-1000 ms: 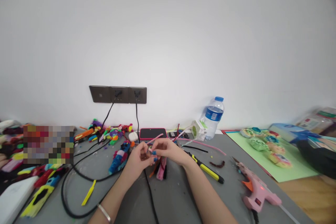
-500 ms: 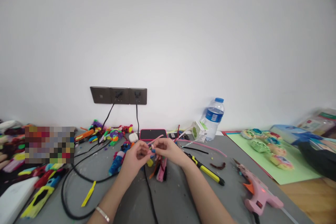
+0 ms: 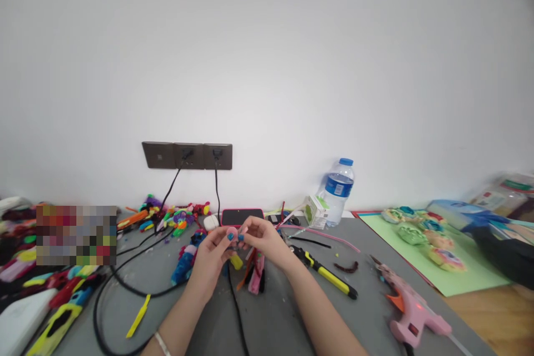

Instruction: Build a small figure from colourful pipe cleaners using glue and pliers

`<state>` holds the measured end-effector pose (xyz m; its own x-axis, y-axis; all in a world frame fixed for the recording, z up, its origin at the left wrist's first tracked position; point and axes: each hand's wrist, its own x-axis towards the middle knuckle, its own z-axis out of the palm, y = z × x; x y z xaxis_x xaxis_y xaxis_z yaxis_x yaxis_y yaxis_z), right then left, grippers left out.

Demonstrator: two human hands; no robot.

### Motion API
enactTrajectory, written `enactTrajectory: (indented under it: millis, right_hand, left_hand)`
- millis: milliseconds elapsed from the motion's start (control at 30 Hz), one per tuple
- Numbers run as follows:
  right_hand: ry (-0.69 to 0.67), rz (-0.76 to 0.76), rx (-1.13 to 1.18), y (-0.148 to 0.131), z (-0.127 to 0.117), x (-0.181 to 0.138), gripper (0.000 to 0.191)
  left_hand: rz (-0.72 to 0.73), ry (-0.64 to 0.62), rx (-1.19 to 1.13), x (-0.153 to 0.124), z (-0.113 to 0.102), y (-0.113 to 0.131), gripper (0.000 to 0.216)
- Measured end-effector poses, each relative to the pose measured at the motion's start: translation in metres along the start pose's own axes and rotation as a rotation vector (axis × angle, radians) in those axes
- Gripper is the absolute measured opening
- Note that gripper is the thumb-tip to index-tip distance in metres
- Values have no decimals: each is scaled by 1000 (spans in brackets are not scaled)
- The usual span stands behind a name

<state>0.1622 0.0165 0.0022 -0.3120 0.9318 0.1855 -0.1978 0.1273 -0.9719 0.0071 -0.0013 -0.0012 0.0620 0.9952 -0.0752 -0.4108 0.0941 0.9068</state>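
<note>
My left hand [image 3: 212, 253] and my right hand [image 3: 263, 239] meet above the middle of the grey table, both closed in a pinch. Between the fingertips shows a small round pink piece [image 3: 232, 230], perhaps a curled pipe cleaner; its details are too small to make out. Left of my left hand lies a blue fuzzy figure [image 3: 182, 267]. Below my fingers are a yellow piece [image 3: 236, 262] and a bundle of pink, brown and black fuzzy strips [image 3: 256, 278].
A pink glue gun [image 3: 413, 311] with a lit red light lies at right. A yellow-black tool [image 3: 331, 278], a water bottle [image 3: 339, 192] and a phone [image 3: 242, 216] are nearby. Black cables [image 3: 98, 311] loop at left. Green paper [image 3: 454, 278] holds several fabric flowers.
A pink strand stuck out above my hands before; now a rounded pink piece shows at the left fingertips. My hands have shifted slightly, still together, and the view has tilted slightly.
</note>
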Motion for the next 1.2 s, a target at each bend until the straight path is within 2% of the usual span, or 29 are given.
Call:
enactTrajectory:
  millis: [133,367,567,767,967,1100,1200]
  right_hand:
    - [-36,26,-23,0,-1,-1,33]
    - [10,-47,62,-4,-3,-1,35]
    - [12,-35,35,-1,-5,0,33]
    - [-96,70,-120,3,-12,-4,29]
    - [-225,233,-205,-2,-17,-11,30]
    - [-227,278,-249,-4,-15,-11,33]
    - [-148,230,-164,-6,-10,-9,36]
  left_hand:
    - [-15,-32,10,2,-1,0,35]
    - [-3,-24,39,1,0,3,38]
    - [57,-113,162,5,-6,-3,34]
    - [131,-278,385,5,-14,-5,38]
    - [61,-403,535,1,-19,0,34]
    - [109,-370,558,3,-19,3,25]
    - [129,-310,458,7,-18,6,23]
